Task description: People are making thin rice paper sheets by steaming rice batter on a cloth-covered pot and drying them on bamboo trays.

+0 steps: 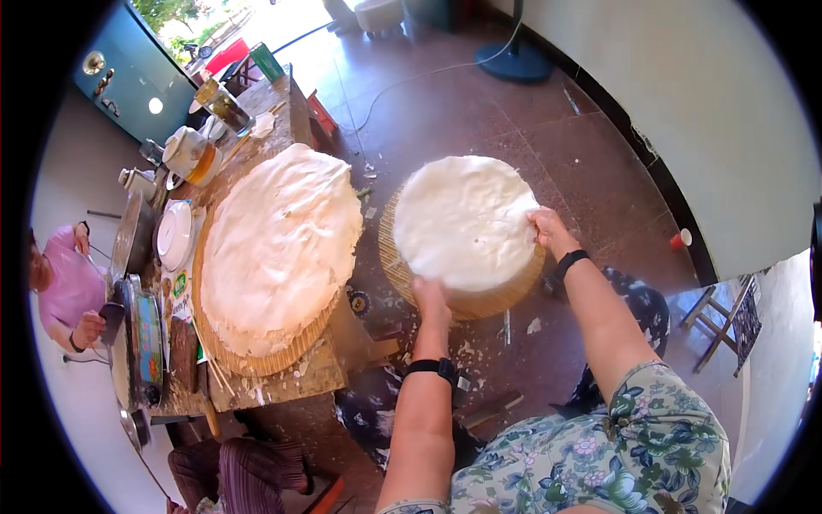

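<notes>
A thin, round white dough sheet spans most of a round slatted bamboo or straw tray in front of me. My right hand pinches the sheet's right edge. At its near left edge is my left hand, slightly blurred, with its fingers on the rim. The tray's bare slats show along the left and near sides; whatever supports it is hidden. On the table to the left, a larger stack of similar pale sheets covers another round slatted tray, its edges ragged.
The wooden table also bears a glass teapot, a tea jar, white plates and a round electric griddle. Beyond it, a co-worker in pink grasps a dark handle. A fan base and folding stool stand right.
</notes>
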Action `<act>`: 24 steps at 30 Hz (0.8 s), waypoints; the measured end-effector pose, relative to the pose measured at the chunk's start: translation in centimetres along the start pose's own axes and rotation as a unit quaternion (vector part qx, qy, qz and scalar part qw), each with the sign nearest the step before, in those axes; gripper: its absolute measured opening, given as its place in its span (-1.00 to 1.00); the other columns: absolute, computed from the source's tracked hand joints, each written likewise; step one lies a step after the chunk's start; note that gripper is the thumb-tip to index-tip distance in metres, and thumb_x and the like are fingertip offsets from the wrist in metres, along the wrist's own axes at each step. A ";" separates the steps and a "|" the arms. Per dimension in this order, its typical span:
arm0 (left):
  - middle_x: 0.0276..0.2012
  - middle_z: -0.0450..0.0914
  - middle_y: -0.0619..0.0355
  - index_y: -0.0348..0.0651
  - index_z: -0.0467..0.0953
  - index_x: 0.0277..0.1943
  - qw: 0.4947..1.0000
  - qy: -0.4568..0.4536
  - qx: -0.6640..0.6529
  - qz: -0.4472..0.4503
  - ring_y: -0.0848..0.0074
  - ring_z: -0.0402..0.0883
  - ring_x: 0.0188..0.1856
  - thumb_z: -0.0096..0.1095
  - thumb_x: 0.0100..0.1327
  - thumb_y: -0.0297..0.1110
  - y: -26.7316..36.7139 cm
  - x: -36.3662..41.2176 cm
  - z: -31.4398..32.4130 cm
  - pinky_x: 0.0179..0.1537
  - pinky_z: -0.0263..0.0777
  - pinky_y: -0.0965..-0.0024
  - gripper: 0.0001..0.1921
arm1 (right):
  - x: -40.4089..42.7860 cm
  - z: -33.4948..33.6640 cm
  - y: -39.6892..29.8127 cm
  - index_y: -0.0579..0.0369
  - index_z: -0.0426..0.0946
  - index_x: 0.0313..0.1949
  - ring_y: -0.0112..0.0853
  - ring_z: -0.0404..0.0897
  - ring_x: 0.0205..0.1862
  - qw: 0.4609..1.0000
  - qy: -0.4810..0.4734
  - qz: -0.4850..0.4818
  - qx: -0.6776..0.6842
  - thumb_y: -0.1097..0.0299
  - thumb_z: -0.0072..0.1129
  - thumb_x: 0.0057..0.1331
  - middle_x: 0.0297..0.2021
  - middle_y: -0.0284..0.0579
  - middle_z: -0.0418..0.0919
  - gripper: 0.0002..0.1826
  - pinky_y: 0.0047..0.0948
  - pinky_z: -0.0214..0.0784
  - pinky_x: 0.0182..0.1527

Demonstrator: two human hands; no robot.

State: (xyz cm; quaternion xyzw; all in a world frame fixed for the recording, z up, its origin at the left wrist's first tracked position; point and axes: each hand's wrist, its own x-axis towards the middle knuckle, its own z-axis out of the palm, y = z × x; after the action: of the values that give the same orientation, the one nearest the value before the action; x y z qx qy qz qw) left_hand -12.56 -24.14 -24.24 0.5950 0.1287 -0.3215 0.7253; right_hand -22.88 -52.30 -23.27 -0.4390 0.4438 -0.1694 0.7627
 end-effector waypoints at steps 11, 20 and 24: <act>-0.33 0.47 0.14 -0.07 0.27 -0.17 0.996 0.062 0.014 -0.068 0.40 0.52 -0.42 0.01 0.17 -0.52 0.1 -0.7 -0.3 -0.39 0.49 0.27 -0.81 | 0.2 0.8 1.6 0.07 0.45 -0.17 -0.51 0.49 -0.38 0.991 0.044 -0.093 -0.080 0.46 -0.02 0.17 -0.40 -0.33 0.52 -0.78 -0.46 0.35 -0.40; -0.29 0.47 0.10 -0.10 0.27 -0.16 0.995 0.050 -0.028 -0.076 0.28 0.56 -0.33 -0.08 0.21 -0.55 -0.4 -0.1 -0.4 -0.27 0.51 0.09 -0.84 | -1.3 1.0 -0.4 0.14 0.49 -0.15 -0.40 0.57 -0.53 0.939 0.122 -0.080 -0.312 0.34 0.14 0.06 -0.42 -0.13 0.59 -0.67 -0.39 0.40 -0.65; -0.27 0.46 0.08 -0.10 0.27 -0.12 0.992 0.088 0.024 -0.089 0.29 0.55 -0.31 -0.07 0.22 -0.52 -0.4 -0.3 0.1 -0.25 0.51 0.13 -0.82 | -1.5 0.2 -0.4 0.15 0.49 -0.14 -0.33 0.62 -0.43 0.913 0.166 -0.103 -0.359 0.34 0.21 0.01 -0.35 -0.04 0.61 -0.62 -0.35 0.47 -0.53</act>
State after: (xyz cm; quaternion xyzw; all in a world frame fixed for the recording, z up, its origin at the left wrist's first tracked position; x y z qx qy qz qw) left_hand -13.03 -24.20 -24.31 0.6242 0.2368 -0.3343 0.6652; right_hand -23.50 -51.44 -22.12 -0.6920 0.5474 -0.1469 0.4471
